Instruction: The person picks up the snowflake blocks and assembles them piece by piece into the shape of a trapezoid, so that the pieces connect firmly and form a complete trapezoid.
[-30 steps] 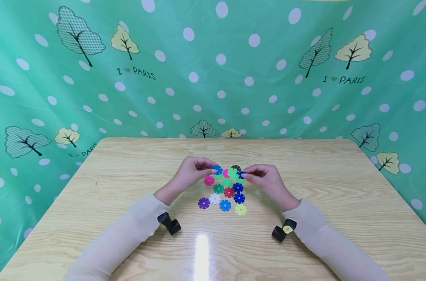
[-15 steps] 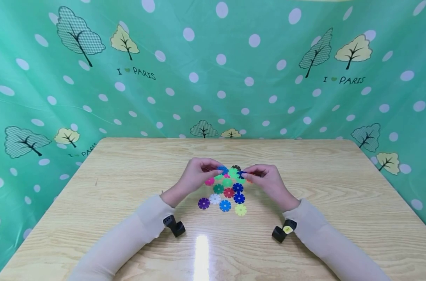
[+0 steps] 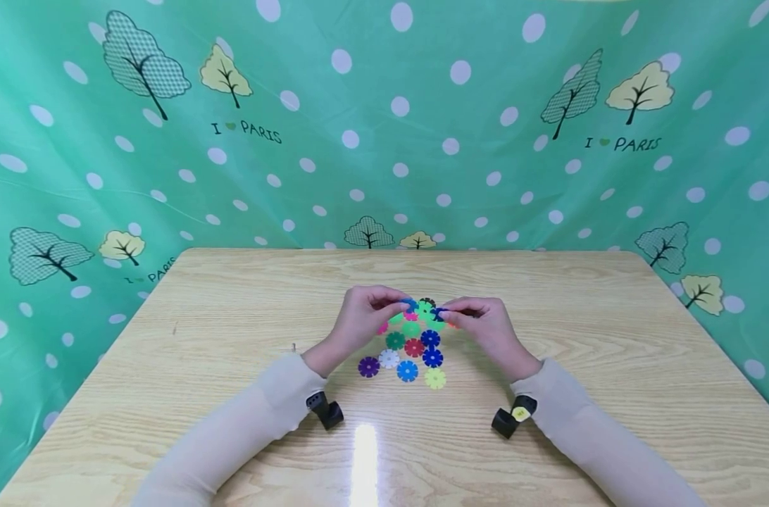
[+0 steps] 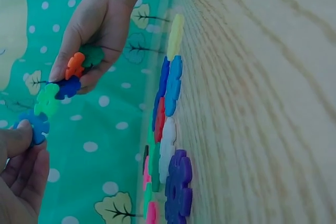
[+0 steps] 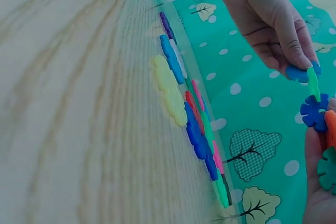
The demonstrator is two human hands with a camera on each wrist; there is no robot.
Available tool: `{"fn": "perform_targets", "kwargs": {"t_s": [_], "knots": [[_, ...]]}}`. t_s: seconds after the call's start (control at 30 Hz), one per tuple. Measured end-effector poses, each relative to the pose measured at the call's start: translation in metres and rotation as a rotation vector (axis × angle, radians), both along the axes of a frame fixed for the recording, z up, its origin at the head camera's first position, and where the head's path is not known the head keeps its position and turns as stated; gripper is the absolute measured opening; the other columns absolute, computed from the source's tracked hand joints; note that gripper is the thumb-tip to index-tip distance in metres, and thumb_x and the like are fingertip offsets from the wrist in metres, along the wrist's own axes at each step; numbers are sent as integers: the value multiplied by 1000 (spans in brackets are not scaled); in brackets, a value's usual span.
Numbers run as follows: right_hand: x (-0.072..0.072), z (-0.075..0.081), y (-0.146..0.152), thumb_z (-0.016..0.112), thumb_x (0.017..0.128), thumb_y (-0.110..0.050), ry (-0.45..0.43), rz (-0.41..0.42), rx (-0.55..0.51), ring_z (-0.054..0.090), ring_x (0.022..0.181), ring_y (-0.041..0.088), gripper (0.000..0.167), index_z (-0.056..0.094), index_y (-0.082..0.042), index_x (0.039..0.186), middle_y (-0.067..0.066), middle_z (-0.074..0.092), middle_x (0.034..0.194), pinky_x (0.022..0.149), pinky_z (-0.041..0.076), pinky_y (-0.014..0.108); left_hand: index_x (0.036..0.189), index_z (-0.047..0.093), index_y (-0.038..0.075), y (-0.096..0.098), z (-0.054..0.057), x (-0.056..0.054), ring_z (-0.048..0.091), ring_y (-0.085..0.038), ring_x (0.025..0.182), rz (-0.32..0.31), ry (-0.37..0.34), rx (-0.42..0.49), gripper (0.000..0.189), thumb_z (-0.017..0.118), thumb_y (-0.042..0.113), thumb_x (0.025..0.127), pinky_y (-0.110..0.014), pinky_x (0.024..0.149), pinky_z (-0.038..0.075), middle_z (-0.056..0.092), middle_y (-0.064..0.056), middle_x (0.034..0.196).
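My left hand (image 3: pixel 358 318) pinches a light blue snowflake disc (image 4: pixel 37 128) between thumb and fingers, above the table. Facing it, my right hand (image 3: pixel 489 325) grips a dark blue snowflake disc (image 4: pixel 69 88). A bright green disc (image 4: pixel 47 100) spans the space between the hands, slotted to the dark blue one. Its other edge meets the light blue disc; whether those two interlock I cannot tell. An orange disc (image 4: pixel 75 65) and a dark green disc (image 5: pixel 328 169) also sit on the right hand's piece, partly hidden by its fingers.
Below the hands, loose discs lie flat on the wooden table (image 3: pixel 232 317): purple (image 3: pixel 368 367), white (image 3: pixel 389 358), light yellow (image 3: pixel 435 379), red (image 3: pixel 414 347) and several others. A green patterned curtain (image 3: pixel 397 141) hangs behind the table. Each wrist carries a black camera.
My left hand has moved right with the light blue disc, bringing it up to the bright green disc. The right hand has stayed almost still, and the loose discs lie as before.
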State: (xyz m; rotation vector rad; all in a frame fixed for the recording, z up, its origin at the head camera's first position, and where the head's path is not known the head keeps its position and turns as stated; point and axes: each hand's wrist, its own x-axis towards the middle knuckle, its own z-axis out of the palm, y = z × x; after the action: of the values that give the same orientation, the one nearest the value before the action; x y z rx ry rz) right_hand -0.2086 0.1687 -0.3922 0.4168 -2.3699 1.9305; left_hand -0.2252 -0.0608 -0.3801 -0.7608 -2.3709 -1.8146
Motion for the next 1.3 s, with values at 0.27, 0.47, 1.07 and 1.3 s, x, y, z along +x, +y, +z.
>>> {"fn": "perform_targets", "kwargs": {"t_s": [0.27,0.47,1.07,1.3], "knots": [[-2,-6,2,72,83,-11,2,-31,-33,63,72,11,21,71,8,93,-4,72,85,63,54,26,94,73,1,4,1,3,58,-18,53,17,71,23,12,69,2,83,-18,44,45,72,-12,87],[-1,-7,1,72,83,-11,-11,-41,-75,64,73,10,23,70,10,93,-6,71,83,65,55,28,95,71,-5,8,7,8,68,-22,71,24,118,3,13,68,-1,82,-28,61,57,71,-18,88],[0,-7,0,72,83,-12,-35,-49,-79,65,73,10,26,69,10,96,-5,72,82,68,56,34,95,73,-1,8,-9,5,65,-35,70,24,135,28,14,70,3,82,-22,59,55,71,-12,84],[0,-3,2,73,83,-15,-68,-68,-72,64,73,10,27,70,8,97,-6,71,81,69,56,34,95,73,-2,12,-9,5,67,-34,71,21,113,46,14,69,5,83,-29,61,57,71,-15,86]]}}
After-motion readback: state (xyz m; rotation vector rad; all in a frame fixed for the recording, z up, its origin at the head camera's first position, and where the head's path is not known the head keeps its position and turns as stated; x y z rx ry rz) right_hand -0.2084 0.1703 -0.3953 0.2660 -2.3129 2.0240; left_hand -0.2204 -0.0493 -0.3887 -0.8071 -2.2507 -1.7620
